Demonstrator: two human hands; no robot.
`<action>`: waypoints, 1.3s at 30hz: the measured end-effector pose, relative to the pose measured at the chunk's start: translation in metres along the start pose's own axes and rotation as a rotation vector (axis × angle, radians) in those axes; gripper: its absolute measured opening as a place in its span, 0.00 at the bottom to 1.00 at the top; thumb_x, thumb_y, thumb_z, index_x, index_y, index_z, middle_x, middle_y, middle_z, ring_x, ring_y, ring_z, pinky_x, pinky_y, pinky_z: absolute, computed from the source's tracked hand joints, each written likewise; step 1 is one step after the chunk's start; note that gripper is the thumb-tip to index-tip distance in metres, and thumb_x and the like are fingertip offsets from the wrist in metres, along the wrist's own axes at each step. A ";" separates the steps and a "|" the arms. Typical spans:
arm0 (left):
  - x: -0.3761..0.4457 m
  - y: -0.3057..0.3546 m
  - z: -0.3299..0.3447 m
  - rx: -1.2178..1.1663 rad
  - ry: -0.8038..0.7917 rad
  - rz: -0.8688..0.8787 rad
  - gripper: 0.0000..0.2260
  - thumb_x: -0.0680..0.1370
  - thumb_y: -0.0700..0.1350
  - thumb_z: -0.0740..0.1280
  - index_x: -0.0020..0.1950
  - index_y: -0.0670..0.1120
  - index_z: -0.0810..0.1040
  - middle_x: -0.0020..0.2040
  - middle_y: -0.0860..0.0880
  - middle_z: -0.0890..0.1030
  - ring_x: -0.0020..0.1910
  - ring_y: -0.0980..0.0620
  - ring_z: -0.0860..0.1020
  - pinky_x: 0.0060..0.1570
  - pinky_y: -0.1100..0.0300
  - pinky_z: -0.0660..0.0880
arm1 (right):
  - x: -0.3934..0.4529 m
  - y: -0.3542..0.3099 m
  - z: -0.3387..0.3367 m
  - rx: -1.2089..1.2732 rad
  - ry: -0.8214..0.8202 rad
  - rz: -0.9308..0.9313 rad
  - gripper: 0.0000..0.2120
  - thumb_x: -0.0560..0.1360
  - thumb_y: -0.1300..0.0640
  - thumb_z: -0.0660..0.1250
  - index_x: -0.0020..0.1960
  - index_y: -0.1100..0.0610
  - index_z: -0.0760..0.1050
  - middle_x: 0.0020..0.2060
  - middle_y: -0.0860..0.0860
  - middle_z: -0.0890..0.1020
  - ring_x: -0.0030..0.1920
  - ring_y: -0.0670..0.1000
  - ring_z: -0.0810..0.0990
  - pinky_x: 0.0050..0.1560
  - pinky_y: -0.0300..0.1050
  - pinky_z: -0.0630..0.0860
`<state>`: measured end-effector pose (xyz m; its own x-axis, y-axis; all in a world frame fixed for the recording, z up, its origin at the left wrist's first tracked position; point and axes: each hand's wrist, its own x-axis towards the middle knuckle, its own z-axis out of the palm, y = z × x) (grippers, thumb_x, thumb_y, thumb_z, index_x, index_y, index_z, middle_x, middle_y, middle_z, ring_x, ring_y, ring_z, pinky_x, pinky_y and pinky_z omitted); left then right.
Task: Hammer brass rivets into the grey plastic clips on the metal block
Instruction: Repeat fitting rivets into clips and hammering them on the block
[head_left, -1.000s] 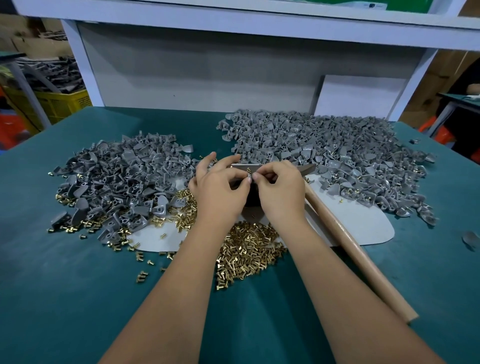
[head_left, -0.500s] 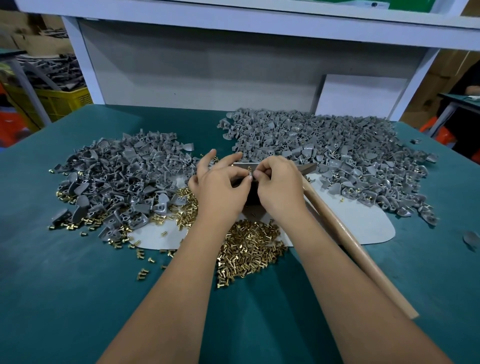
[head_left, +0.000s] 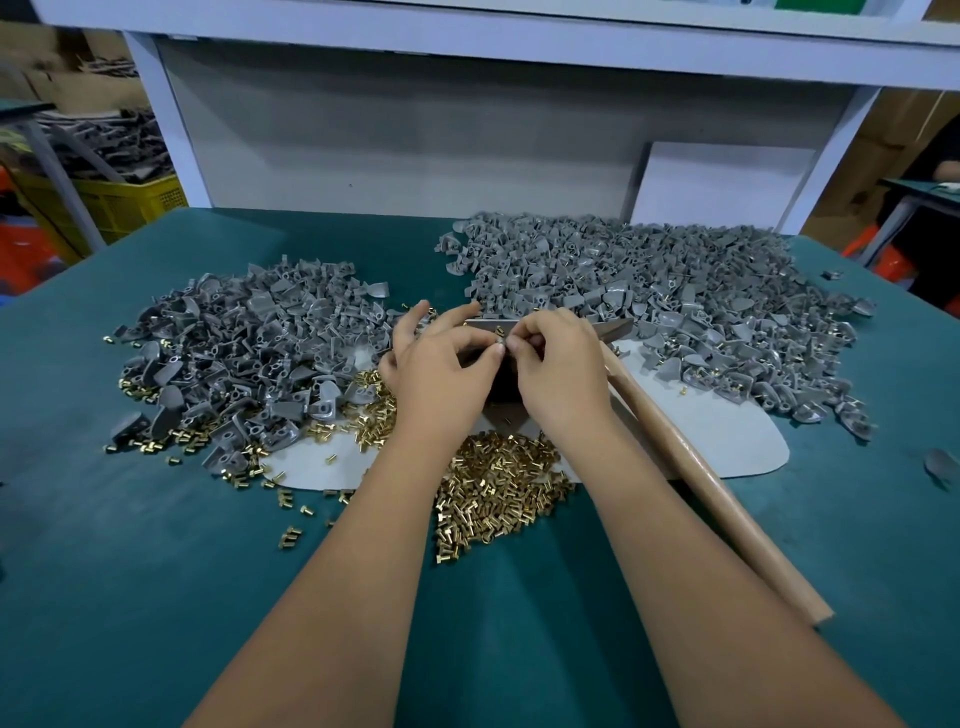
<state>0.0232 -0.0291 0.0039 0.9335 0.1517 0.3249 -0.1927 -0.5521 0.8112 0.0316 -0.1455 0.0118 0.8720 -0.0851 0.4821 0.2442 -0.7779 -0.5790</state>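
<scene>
Both hands meet over the metal block (head_left: 491, 332) at the centre of the green table (head_left: 130, 571). The left hand (head_left: 441, 371) has thumb and forefinger pinched together at the block's top edge, with the remaining fingers spread and raised toward the far side. The right hand (head_left: 561, 369) has its fingers curled inward, thumb and forefinger tips closed against those of the left hand. A small brass rivet (head_left: 500, 330) shows at the point where the fingertips meet; whether a grey clip is also held there cannot be determined, as the fingers cover it. The block is mostly hidden by the hands; only its light top face and dark near side are visible. A hammer with a wooden handle (head_left: 711, 488) lies on the table to the right of the right forearm, its head end reaching the block's right side. A heap of loose brass rivets (head_left: 498, 488) lies near the block, between the forearms. One pile of grey plastic clips (head_left: 249, 353) occupies the left, and a larger pile (head_left: 675, 291) the far right. Both piles partly overlap a pale mat (head_left: 727, 441) under the block.
</scene>
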 end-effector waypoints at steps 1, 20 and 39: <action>0.000 0.000 0.000 -0.004 -0.004 -0.001 0.07 0.77 0.50 0.70 0.40 0.62 0.79 0.65 0.65 0.75 0.74 0.58 0.54 0.63 0.54 0.49 | -0.001 0.001 -0.001 0.032 -0.002 0.003 0.04 0.77 0.60 0.64 0.45 0.57 0.78 0.44 0.47 0.75 0.51 0.50 0.71 0.51 0.43 0.65; 0.001 0.002 -0.001 0.015 0.006 -0.023 0.07 0.77 0.50 0.70 0.41 0.62 0.79 0.65 0.65 0.75 0.74 0.56 0.54 0.61 0.57 0.48 | 0.003 0.001 -0.007 0.264 -0.027 0.095 0.06 0.77 0.57 0.64 0.46 0.51 0.80 0.46 0.47 0.79 0.52 0.49 0.75 0.53 0.47 0.73; 0.000 0.002 0.001 0.070 0.041 -0.040 0.02 0.76 0.54 0.71 0.43 0.61 0.81 0.66 0.64 0.75 0.75 0.54 0.53 0.56 0.61 0.46 | -0.002 -0.003 0.002 0.163 0.084 0.070 0.05 0.74 0.61 0.68 0.40 0.56 0.80 0.39 0.46 0.77 0.48 0.49 0.74 0.46 0.42 0.67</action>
<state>0.0226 -0.0313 0.0053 0.9264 0.2077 0.3141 -0.1324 -0.6011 0.7882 0.0303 -0.1418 0.0116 0.8526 -0.1924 0.4858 0.2556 -0.6574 -0.7089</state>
